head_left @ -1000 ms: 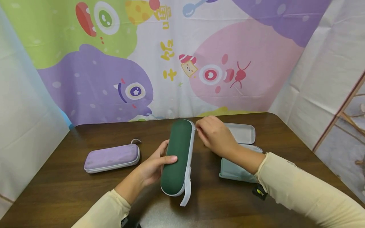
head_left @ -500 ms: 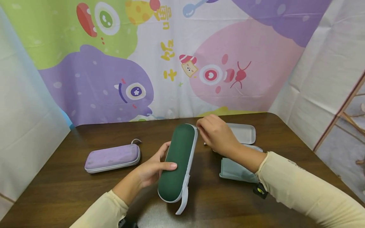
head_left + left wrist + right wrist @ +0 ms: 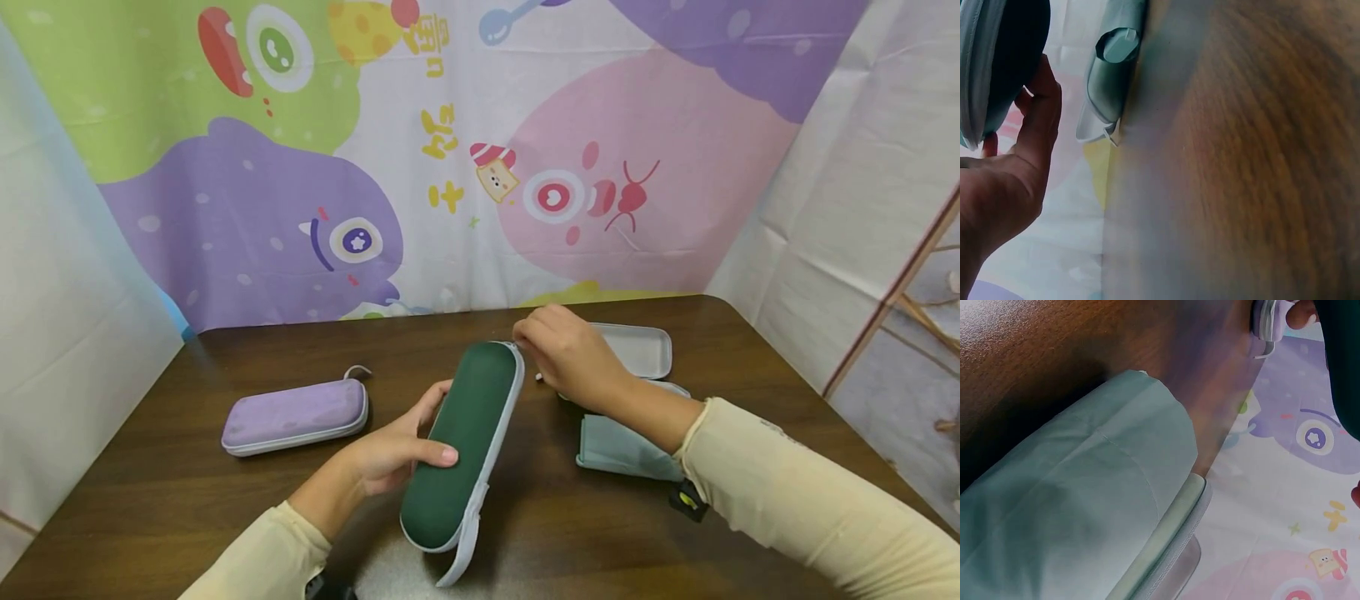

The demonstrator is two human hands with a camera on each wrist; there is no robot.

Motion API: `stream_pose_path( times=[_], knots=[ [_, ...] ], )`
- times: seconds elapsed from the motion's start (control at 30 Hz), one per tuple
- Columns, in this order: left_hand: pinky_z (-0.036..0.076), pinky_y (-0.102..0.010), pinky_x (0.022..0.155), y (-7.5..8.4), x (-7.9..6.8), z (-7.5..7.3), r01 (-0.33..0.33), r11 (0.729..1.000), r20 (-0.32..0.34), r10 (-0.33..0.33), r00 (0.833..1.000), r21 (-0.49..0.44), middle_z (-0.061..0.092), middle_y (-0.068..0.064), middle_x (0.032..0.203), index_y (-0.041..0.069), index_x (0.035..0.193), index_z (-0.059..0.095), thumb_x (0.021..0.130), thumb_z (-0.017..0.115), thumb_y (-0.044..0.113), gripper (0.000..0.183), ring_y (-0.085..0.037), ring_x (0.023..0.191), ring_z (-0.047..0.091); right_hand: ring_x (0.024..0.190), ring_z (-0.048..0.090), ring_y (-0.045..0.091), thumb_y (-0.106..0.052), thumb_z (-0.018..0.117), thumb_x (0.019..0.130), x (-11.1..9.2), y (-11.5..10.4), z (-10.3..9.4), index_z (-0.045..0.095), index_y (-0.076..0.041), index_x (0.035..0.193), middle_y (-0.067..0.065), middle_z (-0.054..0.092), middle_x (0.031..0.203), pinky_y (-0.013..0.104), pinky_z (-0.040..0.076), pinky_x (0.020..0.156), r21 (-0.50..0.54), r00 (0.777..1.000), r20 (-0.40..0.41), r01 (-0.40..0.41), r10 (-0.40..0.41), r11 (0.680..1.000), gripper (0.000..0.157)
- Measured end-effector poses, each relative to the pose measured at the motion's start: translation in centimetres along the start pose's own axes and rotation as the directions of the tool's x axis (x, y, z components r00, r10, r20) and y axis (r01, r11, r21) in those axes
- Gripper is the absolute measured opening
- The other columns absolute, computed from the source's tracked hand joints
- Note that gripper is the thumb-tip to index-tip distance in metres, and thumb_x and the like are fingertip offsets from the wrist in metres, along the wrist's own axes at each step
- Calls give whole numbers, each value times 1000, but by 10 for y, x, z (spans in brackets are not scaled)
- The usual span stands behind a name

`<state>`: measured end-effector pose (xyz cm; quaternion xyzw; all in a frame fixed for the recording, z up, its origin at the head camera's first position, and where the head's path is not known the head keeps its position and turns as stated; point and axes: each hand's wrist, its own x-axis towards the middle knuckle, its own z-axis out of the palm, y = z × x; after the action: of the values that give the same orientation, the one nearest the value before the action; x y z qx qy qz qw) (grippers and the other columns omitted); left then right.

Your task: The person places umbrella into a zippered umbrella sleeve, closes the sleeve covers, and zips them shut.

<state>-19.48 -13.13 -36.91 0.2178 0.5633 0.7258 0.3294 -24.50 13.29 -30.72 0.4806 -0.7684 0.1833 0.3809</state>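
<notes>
My left hand (image 3: 397, 450) grips a dark green oblong zip case (image 3: 465, 442) from its left side, thumb on the lid. The case is held tilted above the table, its pale zipper edge to the right and a white strap (image 3: 467, 546) hanging from the lower end. At the upper right corner my right hand (image 3: 570, 354) has its fingertips pinched on the zipper; the pull itself is hidden by them. The left wrist view shows the case (image 3: 1025, 44) with the left hand's (image 3: 1029, 137) fingers curled behind it.
A purple zip case (image 3: 296, 414) lies shut on the table at left. On the right stands an open case with grey lining (image 3: 641, 350), beside a teal fabric-covered bundle (image 3: 626, 450), partly behind the right forearm. A printed curtain (image 3: 450, 275) hangs behind the table.
The green case has moved down and tilted further, its lower end swinging left. The right hand has stayed nearly in place at the zipper corner.
</notes>
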Motion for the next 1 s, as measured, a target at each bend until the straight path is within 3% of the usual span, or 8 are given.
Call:
stream_pose_path(
  times=[0.2, 0.3, 0.37, 0.5, 0.63, 0.73, 0.83, 1.0],
  knots=[
    [50, -40, 90, -4, -7, -8, -4, 996, 54, 9, 998, -91, 50, -11, 126, 24, 155, 11, 92, 64, 28, 82, -26, 109, 58, 76, 54, 26, 7, 69, 80, 4, 2, -3, 61, 0, 87, 9, 60, 79, 38, 48, 72, -7, 999, -34, -11, 10, 1000, 12],
    [51, -35, 89, -4, -11, -13, -37, 989, 76, 48, 996, -146, 56, -8, 122, 24, 151, 25, 95, 61, 32, 67, -23, 107, 61, 74, 53, 25, 5, 68, 80, 5, 2, -6, 60, 0, 86, 8, 60, 78, 38, 48, 70, -24, 998, -60, -24, 22, 999, 11],
    [52, -33, 87, -3, -14, -16, -54, 985, 62, 65, 996, -161, 59, -6, 118, 24, 143, 37, 96, 61, 30, 53, -19, 105, 62, 74, 53, 26, 5, 67, 80, 4, 2, -8, 60, 0, 85, 8, 60, 78, 38, 48, 70, -30, 997, -76, -28, 25, 999, 10],
    [54, -40, 83, 4, -24, -23, -78, 981, 4, 80, 997, -180, 61, -5, 114, 25, 132, 49, 98, 57, 23, 34, -19, 100, 64, 74, 54, 27, 6, 67, 80, 1, 5, -12, 60, 0, 85, 9, 61, 79, 39, 49, 69, -48, 993, -111, -32, 26, 998, 10],
    [55, -46, 81, 11, -31, -27, -100, 978, -120, 79, 990, -183, 62, -7, 112, 23, 125, 55, 101, 51, 20, 25, -22, 96, 65, 75, 54, 28, 7, 65, 79, -2, 9, -14, 59, 1, 85, 10, 61, 80, 40, 48, 70, -51, 991, -129, -40, 33, 998, 10],
    [54, -46, 84, 15, -32, -28, -114, 977, -265, 64, 962, -181, 63, -6, 109, 20, 118, 56, 101, 51, 21, 18, -20, 94, 66, 75, 53, 27, 7, 64, 80, -6, 10, -15, 59, 0, 86, 10, 60, 81, 39, 47, 70, -41, 992, -116, -49, 44, 998, 10],
    [54, -46, 86, 18, -31, -28, -142, 969, -409, 48, 911, -202, 63, -5, 108, 19, 114, 57, 100, 53, 22, 15, -20, 92, 66, 75, 52, 25, 6, 63, 80, -10, 9, -14, 60, 0, 87, 9, 59, 81, 37, 47, 67, -45, 994, -99, -52, 47, 998, 10],
    [54, -46, 84, 22, -28, -28, -218, 949, -542, 63, 838, -227, 63, -4, 105, 19, 106, 58, 99, 54, 17, 8, -20, 88, 67, 74, 53, 25, 6, 64, 80, -14, 7, -11, 61, 0, 87, 9, 61, 80, 37, 47, 67, -50, 995, -92, -44, 40, 998, 9]
  ],
)
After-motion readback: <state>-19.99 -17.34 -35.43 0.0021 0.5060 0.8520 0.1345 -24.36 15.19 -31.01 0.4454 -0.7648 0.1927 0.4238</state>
